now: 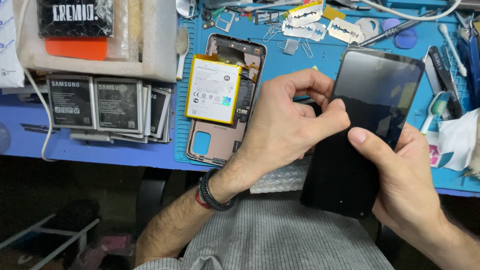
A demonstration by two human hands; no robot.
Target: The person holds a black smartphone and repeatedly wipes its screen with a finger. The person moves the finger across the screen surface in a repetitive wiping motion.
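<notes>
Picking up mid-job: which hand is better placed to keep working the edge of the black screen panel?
Probably the left hand: its fingertips already pinch the left edge of the black screen panel. The right hand cradles the panel from beneath, thumb on the glass, steadying it.

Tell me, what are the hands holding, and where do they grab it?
Both hands hold a black phone screen panel. The right hand cradles its lower right edge, thumb on the glass. The left hand pinches its left edge.
</notes>
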